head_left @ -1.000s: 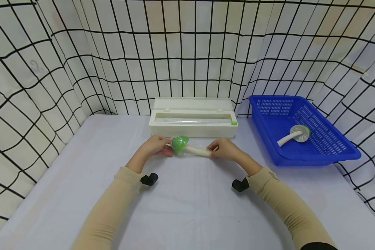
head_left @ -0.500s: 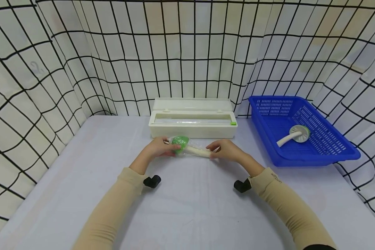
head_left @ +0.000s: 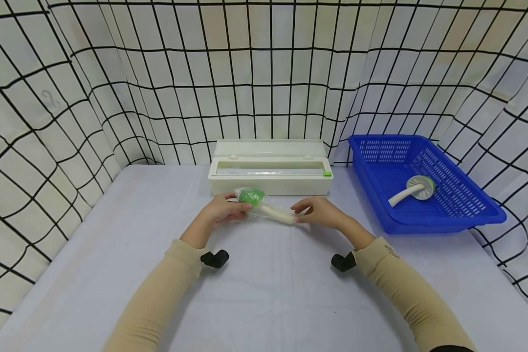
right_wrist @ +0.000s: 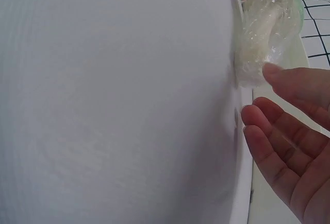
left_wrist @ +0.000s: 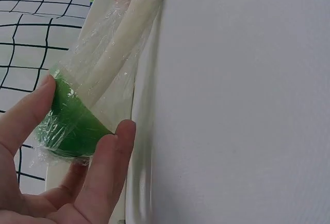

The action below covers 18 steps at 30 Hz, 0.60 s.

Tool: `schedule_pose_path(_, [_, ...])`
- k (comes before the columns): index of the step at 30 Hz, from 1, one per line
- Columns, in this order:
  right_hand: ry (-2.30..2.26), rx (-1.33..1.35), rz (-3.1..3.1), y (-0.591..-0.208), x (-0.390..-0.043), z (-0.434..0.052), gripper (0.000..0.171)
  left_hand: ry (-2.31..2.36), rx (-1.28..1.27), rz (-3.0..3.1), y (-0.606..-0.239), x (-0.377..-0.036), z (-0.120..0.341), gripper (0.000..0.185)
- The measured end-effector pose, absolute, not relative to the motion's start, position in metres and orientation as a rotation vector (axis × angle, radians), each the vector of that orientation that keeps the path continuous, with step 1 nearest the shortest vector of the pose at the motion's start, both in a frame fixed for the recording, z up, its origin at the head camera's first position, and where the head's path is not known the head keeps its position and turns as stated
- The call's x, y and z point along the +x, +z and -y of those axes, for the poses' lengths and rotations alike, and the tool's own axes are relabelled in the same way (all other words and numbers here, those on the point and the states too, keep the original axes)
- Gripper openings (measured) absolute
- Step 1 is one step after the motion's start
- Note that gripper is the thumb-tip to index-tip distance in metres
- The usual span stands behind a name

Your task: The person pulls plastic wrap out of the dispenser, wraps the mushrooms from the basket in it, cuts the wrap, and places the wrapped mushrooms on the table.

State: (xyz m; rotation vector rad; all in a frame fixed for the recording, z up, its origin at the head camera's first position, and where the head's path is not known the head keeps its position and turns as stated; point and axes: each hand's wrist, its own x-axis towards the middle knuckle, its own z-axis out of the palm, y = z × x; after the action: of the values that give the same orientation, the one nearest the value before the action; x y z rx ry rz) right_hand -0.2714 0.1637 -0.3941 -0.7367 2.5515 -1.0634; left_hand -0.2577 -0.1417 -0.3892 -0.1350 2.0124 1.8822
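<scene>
- Closest in: the left hand [head_left: 222, 210] has thumb and fingers curled round the green cap end of the toy mushroom [head_left: 264, 205], which sits low over the table [head_left: 264, 293] in front of the wrap box.
- The cling film [left_wrist: 103, 64] already covers cap and white stem, so the wrapping looks mostly done to me.
- The right hand [head_left: 319, 211] is at the stem end, fingers relaxed and holding nothing; that loose tail probably needs tucking.
- Behind: the cling film dispenser [head_left: 270, 171], lid up.
- Far right: the blue basket [head_left: 444, 220] holds another mushroom [head_left: 415, 188]; wrapped or not, can't tell.
</scene>
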Motion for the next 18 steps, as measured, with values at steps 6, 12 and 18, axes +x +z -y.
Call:
schedule_pose_path(6, [-1.065,-0.733,-2.584,-0.39,-0.272,-0.17,0.035,1.941,-0.183,-2.008,-0.385,-0.255,0.141,0.077])
schedule_pose_path(12, [-1.148,-0.686,-2.605,-0.385,-0.274,-0.178,0.036,1.998,-0.139,-1.991,-0.379,-0.253,0.146,0.079])
schedule_pose_path(18, [-1.178,-0.694,-2.648,-0.378,-0.276,-0.184,0.036,2.096,-0.125,-1.934,-0.371,-0.25,0.156,0.074])
